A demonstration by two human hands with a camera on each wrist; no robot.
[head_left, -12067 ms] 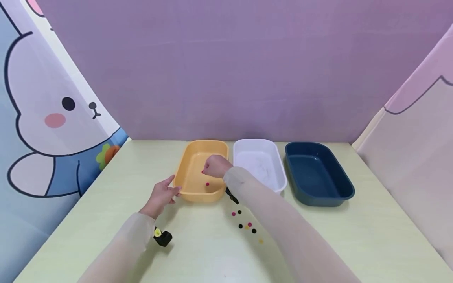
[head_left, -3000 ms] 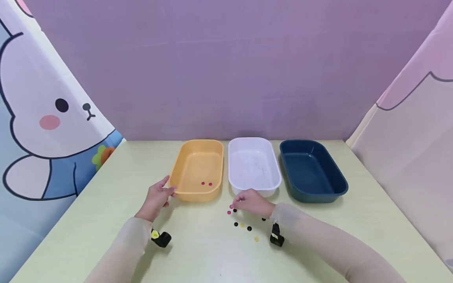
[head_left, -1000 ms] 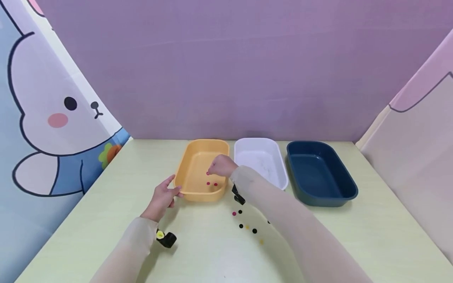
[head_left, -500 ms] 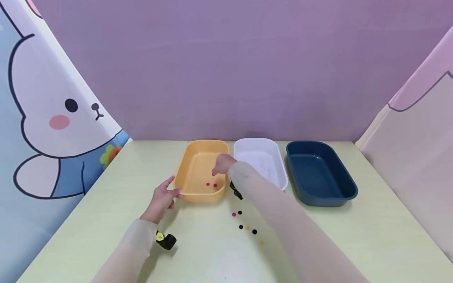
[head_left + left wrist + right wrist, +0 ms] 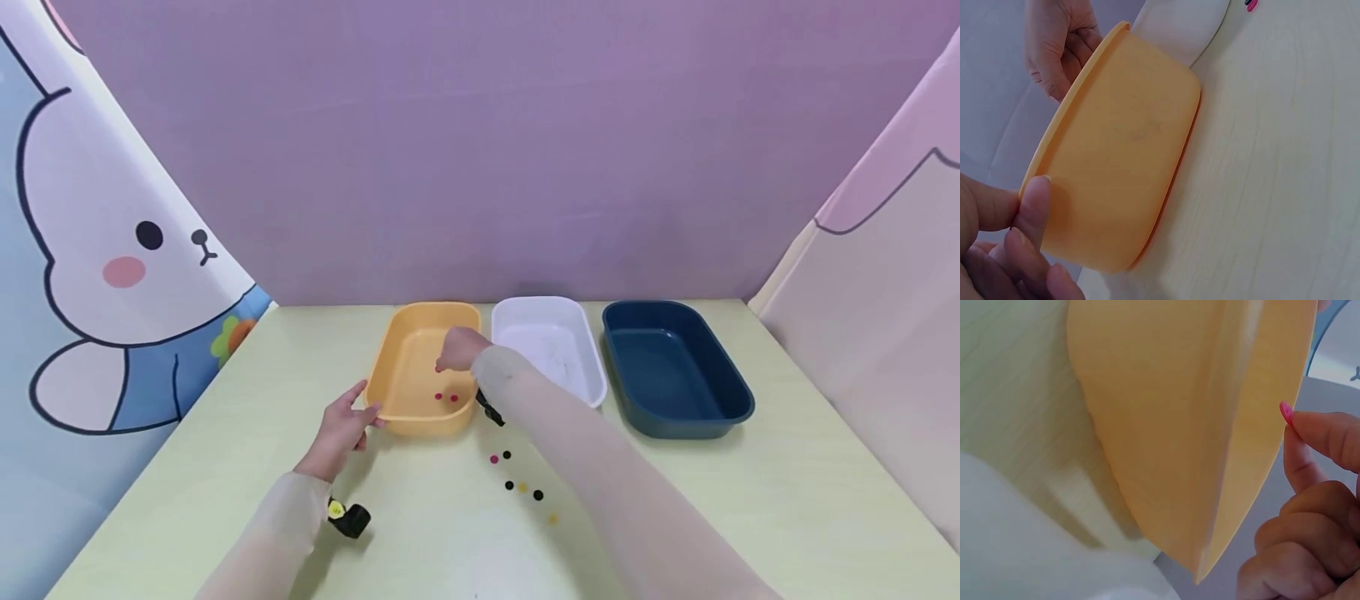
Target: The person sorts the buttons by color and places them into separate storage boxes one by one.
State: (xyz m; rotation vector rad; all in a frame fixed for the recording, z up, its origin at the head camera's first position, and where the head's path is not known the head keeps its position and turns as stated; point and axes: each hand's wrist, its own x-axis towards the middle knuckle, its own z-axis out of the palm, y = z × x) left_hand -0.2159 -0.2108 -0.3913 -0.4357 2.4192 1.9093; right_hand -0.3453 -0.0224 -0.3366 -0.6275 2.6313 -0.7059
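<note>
My left hand (image 5: pixel 341 433) grips the near left corner of the orange tray (image 5: pixel 397 354), its fingers pinching the rim (image 5: pixel 1079 94) in the left wrist view. Above that tray my right hand (image 5: pixel 461 348) pinches a small pink button (image 5: pixel 1286 413) between thumb and index finger, the other fingers curled. Two pink buttons, one (image 5: pixel 438 397) left of the other (image 5: pixel 454 398), lie on the tray floor below. On the table in front are another pink button (image 5: pixel 494 459), several black buttons (image 5: pixel 538 495) and two yellow buttons (image 5: pixel 552 518).
Right of the orange tray stand a white tray (image 5: pixel 547 350) and a dark blue tray (image 5: pixel 667 375), in a row along the table's back edge. A purple backdrop (image 5: pixel 480 150) rises right behind them. The right forearm crosses over the table and the white tray's near corner.
Three seconds ago my right hand was at the pink buttons on the table; it has since come over the orange tray holding one. A second pink button joined the first in the tray earlier.
</note>
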